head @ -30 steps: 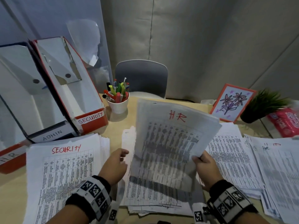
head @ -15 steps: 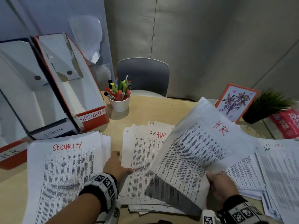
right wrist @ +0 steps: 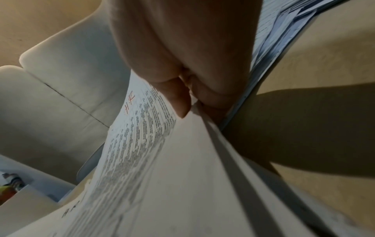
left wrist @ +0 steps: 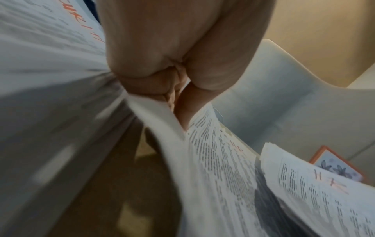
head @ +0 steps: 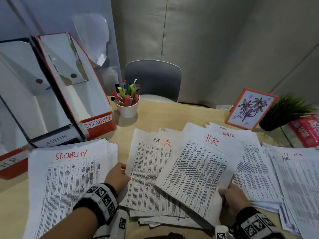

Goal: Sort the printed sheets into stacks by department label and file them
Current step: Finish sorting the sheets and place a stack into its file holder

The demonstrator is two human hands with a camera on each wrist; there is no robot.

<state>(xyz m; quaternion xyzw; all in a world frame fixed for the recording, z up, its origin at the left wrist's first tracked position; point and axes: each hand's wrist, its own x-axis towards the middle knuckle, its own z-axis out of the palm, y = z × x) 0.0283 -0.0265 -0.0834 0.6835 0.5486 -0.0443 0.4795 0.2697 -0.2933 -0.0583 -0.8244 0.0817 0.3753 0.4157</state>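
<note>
Pinching: HR sheet held by right hand, thumb on top | left hand grip curled on HR stack edge | SECURITY stack label readable from head view only

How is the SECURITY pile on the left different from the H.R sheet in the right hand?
The SECURITY pile lies flat on the table as a thick stack; the H.R sheet is lifted and tilted, pinched at its lower corner by the right hand. Their red handwritten labels differ: one reads SECURITY, the other H.R. Both are white pages printed with dense tables.
</note>
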